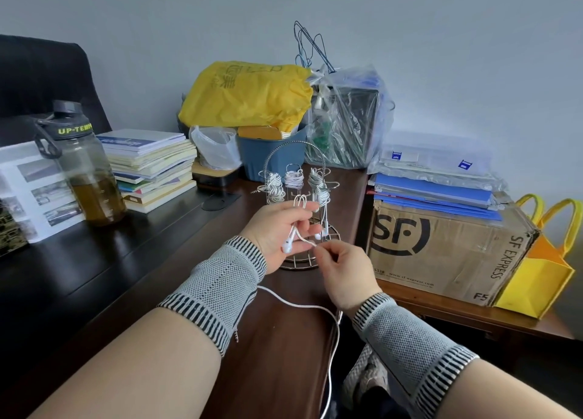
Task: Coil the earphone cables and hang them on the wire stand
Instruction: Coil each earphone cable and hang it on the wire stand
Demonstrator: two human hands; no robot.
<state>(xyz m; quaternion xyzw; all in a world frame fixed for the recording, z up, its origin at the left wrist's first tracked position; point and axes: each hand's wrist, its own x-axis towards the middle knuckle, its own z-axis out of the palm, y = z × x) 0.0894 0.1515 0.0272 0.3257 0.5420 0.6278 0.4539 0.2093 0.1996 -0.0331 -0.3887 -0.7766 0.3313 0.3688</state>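
Item: white wired earphone cable [301, 305], partly coiled. We log its earbud end at the left hand [279, 229], where a few loops rise over the raised fingers and one earbud hangs against the palm. The slack runs from the right hand [342, 268] toward us, across the dark wooden bench [157, 261], and drops over the near edge; its plug end is out of view.

Hands: left hand open-palmed toward us, fingers partly curled round the loops, holding them. Right hand closed narrowly, thumb and forefinger pinching the cable just beside the left palm.

Key relation: the silver wire stand with arched handle [298, 191] sits directly behind the left hand, farther from us, touching neither hand as far as we can tell. The left hand is nearer to it. The coil's long axis stands roughly upright, in line with the stand's hooks. We judge that much slack must be wound before hanging.

Already on stand: three coiled white earphone bundles [293, 179], hanging side by side.

Surroundings: smoky translucent water bottle with black lid [85, 169] far left; stack of books [151, 166]; yellow plastic bag [246, 93] atop a blue bin [268, 153]; brown cardboard box [441, 245] at right, blue folders [435, 191] on it.
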